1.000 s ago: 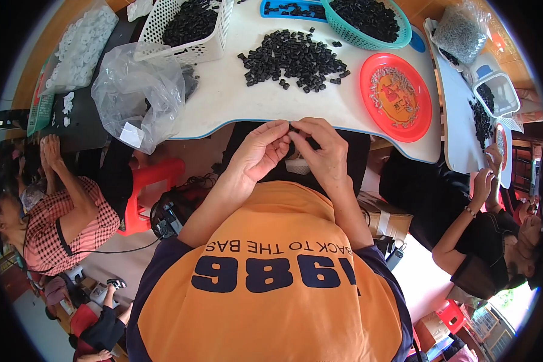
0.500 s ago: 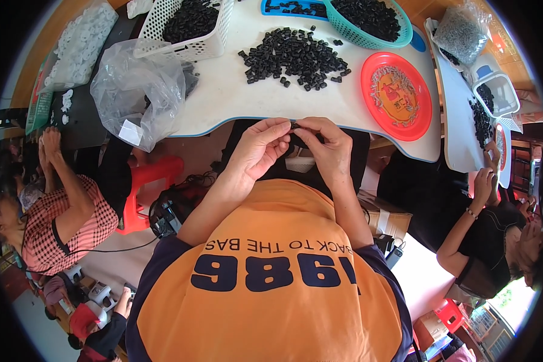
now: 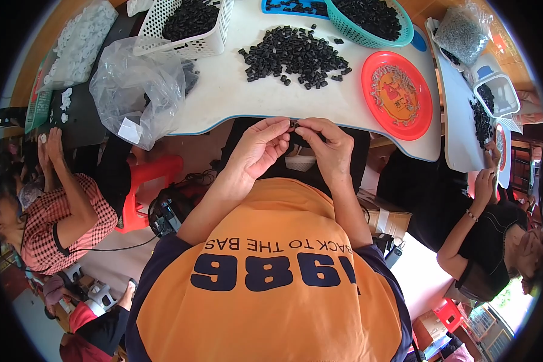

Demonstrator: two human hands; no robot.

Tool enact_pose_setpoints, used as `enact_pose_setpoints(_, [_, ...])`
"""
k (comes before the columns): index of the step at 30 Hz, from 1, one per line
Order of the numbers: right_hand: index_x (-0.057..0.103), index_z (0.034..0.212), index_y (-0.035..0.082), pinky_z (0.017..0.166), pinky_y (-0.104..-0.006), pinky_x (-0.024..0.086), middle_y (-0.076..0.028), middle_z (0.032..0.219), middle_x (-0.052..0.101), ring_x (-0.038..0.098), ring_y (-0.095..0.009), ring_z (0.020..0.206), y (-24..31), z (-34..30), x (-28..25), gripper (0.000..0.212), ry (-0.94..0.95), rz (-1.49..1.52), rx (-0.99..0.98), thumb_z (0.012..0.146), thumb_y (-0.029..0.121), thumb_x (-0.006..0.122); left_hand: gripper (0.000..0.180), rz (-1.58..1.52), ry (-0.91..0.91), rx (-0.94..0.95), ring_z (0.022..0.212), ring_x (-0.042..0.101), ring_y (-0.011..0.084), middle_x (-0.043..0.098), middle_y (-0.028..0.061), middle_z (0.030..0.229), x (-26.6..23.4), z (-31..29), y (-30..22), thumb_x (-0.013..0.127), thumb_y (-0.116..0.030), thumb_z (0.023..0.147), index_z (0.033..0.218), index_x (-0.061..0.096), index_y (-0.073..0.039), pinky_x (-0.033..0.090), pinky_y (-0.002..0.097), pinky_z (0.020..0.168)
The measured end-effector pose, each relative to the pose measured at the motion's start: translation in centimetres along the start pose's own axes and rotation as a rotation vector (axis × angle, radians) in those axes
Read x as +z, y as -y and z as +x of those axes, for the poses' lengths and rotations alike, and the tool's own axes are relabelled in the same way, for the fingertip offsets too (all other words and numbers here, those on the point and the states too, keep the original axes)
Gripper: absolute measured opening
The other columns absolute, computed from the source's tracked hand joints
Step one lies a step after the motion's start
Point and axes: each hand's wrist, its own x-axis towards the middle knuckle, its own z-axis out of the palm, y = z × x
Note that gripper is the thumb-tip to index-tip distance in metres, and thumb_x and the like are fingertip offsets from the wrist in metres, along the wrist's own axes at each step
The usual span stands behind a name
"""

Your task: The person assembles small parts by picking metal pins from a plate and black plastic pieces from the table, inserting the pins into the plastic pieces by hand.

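Close to the front edge of the white table (image 3: 217,99), my two hands meet fingertip to fingertip. My left hand (image 3: 260,145) pinches a small black plastic part (image 3: 294,125) between thumb and forefinger, the other fingers curled loosely. From the other side my right hand (image 3: 329,145) grips the same part with thumb and fingertips. Its detail is mostly covered by my fingers. Beyond the hands lies a loose pile of similar black parts (image 3: 295,55). To the right, a red plate (image 3: 366,84) holds many small silvery pieces (image 3: 377,78).
A white perforated basket (image 3: 220,36) and a teal basket (image 3: 350,36) hold more black parts. A blue tray (image 3: 274,11) stands between them. A clear plastic bag (image 3: 127,78) hangs over the table's left edge. Co-workers sit left (image 3: 72,211) and right (image 3: 485,241).
My hands stay in nearly the same place, with a slight shift of the right fingers on the black part. Behind on the left, another person has moved.
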Motion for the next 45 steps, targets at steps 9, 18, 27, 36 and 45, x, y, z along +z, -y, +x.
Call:
enact_pose_setpoints(9, [0.092, 0.119, 0.002, 0.089, -0.0372, 0.070, -0.013, 0.117, 0.088, 0.085, -0.026, 0.105, 0.1, 0.2, 0.3, 0.022, 0.019, -0.162, -0.151, 0.098, -0.001, 0.093, 0.015, -0.009, 0.045, 0.002, 0.095, 0.080, 0.0136, 0.084, 0.0041, 0.110, -0.6, 0.3, 0.3, 0.081, -0.009, 0.116, 0.130, 0.083, -0.003, 0.068, 0.0269, 0.086])
enact_pose_setpoints(18, [0.090, 0.127, 0.001, 0.088, -0.0324, 0.067, -0.012, 0.114, 0.089, 0.085, -0.019, 0.101, -0.2, 0.3, 0.5, 0.027, 0.019, -0.320, -0.346, 0.100, 0.001, 0.092, 0.019, 0.172, -0.014, 0.132, 0.090, 0.081, 0.0148, 0.086, 0.0079, 0.108, 0.2, -0.4, -0.3, 0.085, -0.003, 0.111, 0.129, 0.086, 0.002, 0.067, 0.0279, 0.081])
enact_pose_setpoints(27, [0.085, 0.148, 0.007, 0.084, -0.0343, 0.064, -0.009, 0.107, 0.078, 0.076, -0.019, 0.092, -0.2, 0.5, -0.1, 0.046, 0.252, -0.093, 0.006, 0.102, 0.006, 0.092, 0.015, 0.174, 0.047, -0.005, 0.090, 0.080, 0.0139, 0.085, 0.0060, 0.105, -1.3, 0.5, -1.0, 0.086, -0.005, 0.110, 0.124, 0.087, -0.001, 0.065, 0.0277, 0.078])
enact_pose_setpoints(36, [0.084, 0.151, 0.009, 0.087, -0.0365, 0.062, -0.010, 0.115, 0.073, 0.073, -0.022, 0.098, -1.3, 1.0, -0.1, 0.046, 0.365, -0.101, -0.056, 0.106, 0.012, 0.090, 0.012, 0.175, 0.129, -0.081, 0.087, 0.077, 0.0113, 0.083, 0.0045, 0.105, -1.8, 0.7, -1.0, 0.080, -0.008, 0.116, 0.127, 0.082, -0.004, 0.062, 0.0248, 0.075])
enact_pose_setpoints(45, [0.086, 0.140, 0.005, 0.086, -0.0362, 0.062, -0.010, 0.115, 0.075, 0.076, -0.022, 0.098, -2.0, 0.3, 0.1, 0.035, 0.340, 0.036, 0.036, 0.107, 0.012, 0.089, 0.014, 0.139, 0.167, -0.116, 0.087, 0.077, 0.0115, 0.082, 0.0043, 0.107, -2.4, 0.8, -1.1, 0.079, -0.007, 0.117, 0.130, 0.079, -0.004, 0.064, 0.0236, 0.076])
